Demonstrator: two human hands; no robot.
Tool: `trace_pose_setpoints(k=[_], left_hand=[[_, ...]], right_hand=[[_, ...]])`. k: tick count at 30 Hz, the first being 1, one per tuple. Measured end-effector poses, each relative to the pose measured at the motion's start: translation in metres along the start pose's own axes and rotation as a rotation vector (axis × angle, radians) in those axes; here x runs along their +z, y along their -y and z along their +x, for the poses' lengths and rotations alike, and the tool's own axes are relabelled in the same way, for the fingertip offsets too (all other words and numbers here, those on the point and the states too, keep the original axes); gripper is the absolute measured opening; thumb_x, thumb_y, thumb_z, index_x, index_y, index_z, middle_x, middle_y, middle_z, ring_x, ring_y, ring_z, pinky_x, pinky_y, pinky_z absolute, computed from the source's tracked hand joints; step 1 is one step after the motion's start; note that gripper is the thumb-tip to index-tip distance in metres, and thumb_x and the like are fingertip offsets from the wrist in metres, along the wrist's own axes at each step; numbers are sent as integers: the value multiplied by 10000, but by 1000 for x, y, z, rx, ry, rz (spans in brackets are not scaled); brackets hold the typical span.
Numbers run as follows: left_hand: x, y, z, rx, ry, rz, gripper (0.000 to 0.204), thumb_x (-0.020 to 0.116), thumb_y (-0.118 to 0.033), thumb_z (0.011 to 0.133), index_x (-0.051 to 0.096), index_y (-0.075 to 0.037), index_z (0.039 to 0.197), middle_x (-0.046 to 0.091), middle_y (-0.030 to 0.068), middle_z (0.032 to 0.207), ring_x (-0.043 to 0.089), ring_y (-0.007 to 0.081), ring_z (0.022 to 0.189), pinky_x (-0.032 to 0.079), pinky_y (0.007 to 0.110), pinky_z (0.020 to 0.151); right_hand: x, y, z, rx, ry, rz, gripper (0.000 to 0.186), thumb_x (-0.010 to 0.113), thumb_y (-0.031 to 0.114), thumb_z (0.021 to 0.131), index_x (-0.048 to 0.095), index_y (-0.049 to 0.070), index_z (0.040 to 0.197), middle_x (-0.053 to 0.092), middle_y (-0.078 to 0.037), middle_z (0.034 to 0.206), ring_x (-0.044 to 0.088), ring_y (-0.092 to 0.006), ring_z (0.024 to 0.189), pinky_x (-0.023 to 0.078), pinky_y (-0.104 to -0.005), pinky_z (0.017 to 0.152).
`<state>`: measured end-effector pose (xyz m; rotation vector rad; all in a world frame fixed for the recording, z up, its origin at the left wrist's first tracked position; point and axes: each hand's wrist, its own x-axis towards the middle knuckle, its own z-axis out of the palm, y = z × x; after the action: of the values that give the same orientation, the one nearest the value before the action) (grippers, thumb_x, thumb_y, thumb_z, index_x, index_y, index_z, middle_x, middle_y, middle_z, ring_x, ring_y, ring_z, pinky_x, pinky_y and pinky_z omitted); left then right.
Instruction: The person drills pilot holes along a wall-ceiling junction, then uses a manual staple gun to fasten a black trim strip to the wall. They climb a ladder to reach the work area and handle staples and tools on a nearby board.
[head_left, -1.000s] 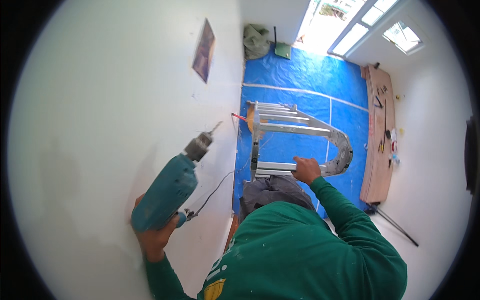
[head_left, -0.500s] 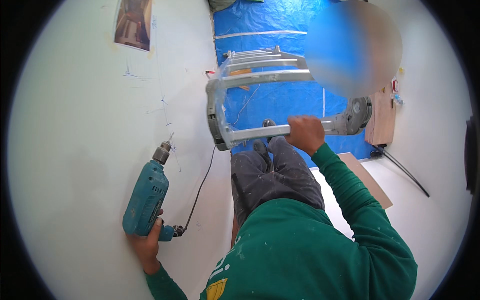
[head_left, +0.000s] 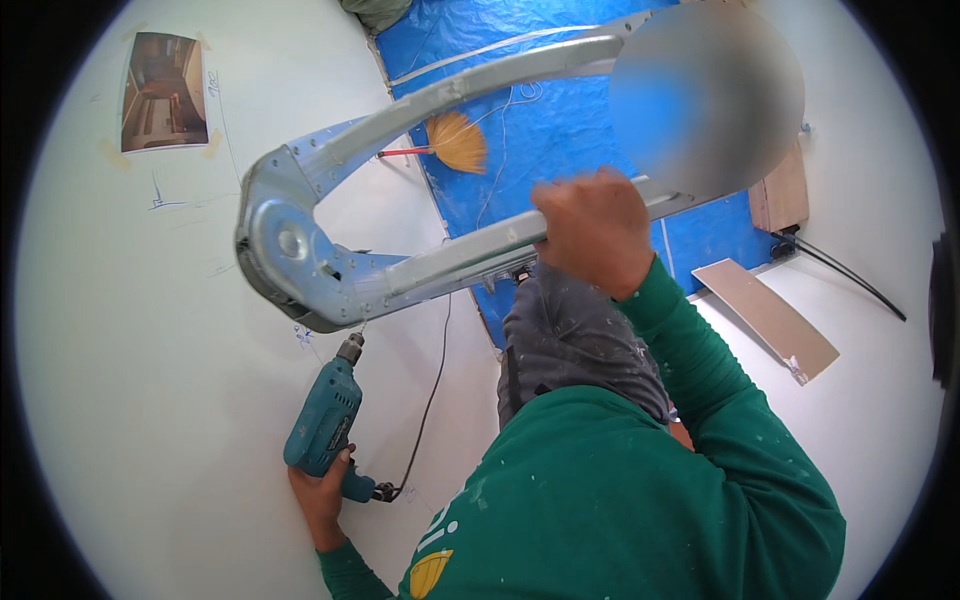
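Note:
In my left hand [head_left: 318,490], at the lower left, is a teal corded power drill [head_left: 325,418], with my fingers wrapped round its grip. The drill points away from me, beside the white wall, and its thin bit reaches close to the ladder's lower edge; whether they touch I cannot tell. A grey metal folding ladder [head_left: 460,250] slants across the view above the drill, its big round hinge [head_left: 292,245] at the left. My right hand [head_left: 598,230] is closed round the near side rail, slightly blurred. A blurred disc hides the ladder's far right part.
Blue plastic sheeting [head_left: 560,190] covers the floor ahead, with a straw broom [head_left: 460,143] on it. The drill's black cable [head_left: 432,400] hangs by the wall. A taped photo print [head_left: 165,92] is upper left. At right lie a brown board [head_left: 765,305] and dark rods [head_left: 850,275].
The ladder has swung left and now looks larger, its hinge above the drill bit. My right hand has moved up with it. The drill sits slightly lower and farther right; the view has shifted.

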<state>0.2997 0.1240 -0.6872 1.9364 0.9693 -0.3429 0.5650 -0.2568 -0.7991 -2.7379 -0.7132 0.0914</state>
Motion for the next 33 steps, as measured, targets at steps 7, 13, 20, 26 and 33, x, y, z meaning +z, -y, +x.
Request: trace_pose_setpoints(k=[7,13,20,26,33], left_hand=[[26,27,14,-72,-15,-162,431,800,-16,852,630,83,1236,742,177,1040,769,270,898,644,360,694],[18,44,21,-54,4,-134,409,803,-2,856,626,88,1214,744,167,1042,764,253,889,631,350,720],[5,63,40,-23,-19,106,468,830,-19,819,628,70,1231,737,154,1050,724,211,902,585,332,809],[32,81,50,-54,19,59,494,838,-31,805,620,60,1239,727,151,1063,715,208,885,583,336,794],[36,80,52,-86,27,109,496,842,-31,801,615,60,1233,722,154,1074,711,201,886,584,343,788]], right_hand=[[-18,12,8,11,-182,-23,138,788,166,657,694,137,754,670,-80,672,684,-298,657,503,-416,693],[-41,30,35,-64,-332,-91,122,784,173,651,709,156,746,673,-73,656,693,-292,643,520,-394,686],[-40,36,53,-89,-389,-182,190,779,194,616,618,162,712,629,-31,657,666,-265,649,500,-398,628],[-47,27,47,-176,-474,-225,174,779,188,650,621,151,713,600,-27,629,646,-248,598,499,-376,572],[-63,-12,55,-167,-447,-194,201,730,200,767,633,95,908,624,-112,853,647,-278,815,506,-413,750]])
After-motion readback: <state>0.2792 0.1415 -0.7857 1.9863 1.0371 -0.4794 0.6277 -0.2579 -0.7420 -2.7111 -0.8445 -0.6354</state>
